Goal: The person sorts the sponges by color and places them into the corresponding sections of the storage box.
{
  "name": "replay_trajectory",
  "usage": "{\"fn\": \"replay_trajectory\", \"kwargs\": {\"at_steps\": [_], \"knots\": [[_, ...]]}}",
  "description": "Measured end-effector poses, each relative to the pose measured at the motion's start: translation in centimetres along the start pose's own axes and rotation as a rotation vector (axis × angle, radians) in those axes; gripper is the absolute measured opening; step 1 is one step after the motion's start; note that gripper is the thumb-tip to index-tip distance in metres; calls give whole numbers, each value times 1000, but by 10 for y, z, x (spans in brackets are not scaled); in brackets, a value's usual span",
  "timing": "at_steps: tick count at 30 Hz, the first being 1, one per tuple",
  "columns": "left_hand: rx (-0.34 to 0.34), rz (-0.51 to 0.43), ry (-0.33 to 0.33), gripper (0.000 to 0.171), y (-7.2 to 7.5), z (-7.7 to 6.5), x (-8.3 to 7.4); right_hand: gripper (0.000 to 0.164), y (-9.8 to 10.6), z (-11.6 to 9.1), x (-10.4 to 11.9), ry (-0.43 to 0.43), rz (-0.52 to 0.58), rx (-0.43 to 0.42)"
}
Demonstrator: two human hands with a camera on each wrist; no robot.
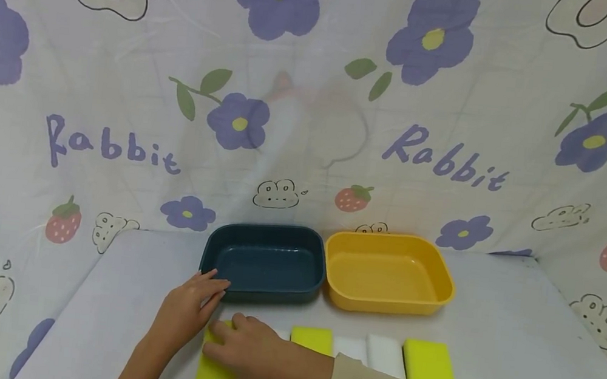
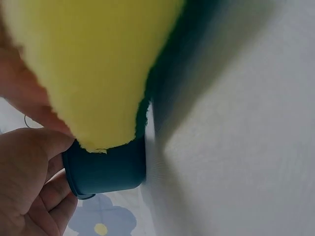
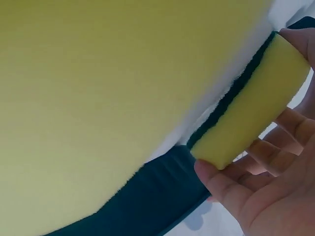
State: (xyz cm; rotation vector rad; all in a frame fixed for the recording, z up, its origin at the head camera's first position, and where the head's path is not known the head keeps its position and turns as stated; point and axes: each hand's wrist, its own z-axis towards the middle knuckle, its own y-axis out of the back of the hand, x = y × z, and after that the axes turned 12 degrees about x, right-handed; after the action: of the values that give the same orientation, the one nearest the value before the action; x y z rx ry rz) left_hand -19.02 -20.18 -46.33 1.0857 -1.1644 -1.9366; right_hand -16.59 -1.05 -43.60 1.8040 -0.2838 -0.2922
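Observation:
My right hand point(image 1: 249, 352) grips the leftmost yellow sponge point(image 1: 211, 373), thumb at one end and fingers along the other. In the right wrist view this sponge point(image 3: 246, 105) shows a dark green scouring side against the table. My left hand point(image 1: 188, 306) holds the front left corner of a dark teal basin point(image 1: 271, 293), its fingers over the rim. The left wrist view has the thumb and bent fingers at the basin's edge point(image 2: 106, 169), while the yellow sponge point(image 2: 103, 73) fills the foreground.
A yellow basin point(image 1: 386, 304) stands against the teal one on its right. In front lies a row with another yellow sponge point(image 1: 312, 338), a white block point(image 1: 385, 356) and a yellow sponge point(image 1: 429, 366) at the right. A patterned cloth point(image 1: 306, 165) hangs behind the table.

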Motion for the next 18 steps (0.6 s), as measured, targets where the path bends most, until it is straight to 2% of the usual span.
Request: {"fn": "replay_trajectory", "kwargs": {"at_steps": [8,18], "knots": [[-2,-4,-1,25,-1,0,0,52,12,-9,-1,-2,-111,-17],[31,1,48,24,-1,1,1,55,39,-22,-18,0,-91,-7]]}}
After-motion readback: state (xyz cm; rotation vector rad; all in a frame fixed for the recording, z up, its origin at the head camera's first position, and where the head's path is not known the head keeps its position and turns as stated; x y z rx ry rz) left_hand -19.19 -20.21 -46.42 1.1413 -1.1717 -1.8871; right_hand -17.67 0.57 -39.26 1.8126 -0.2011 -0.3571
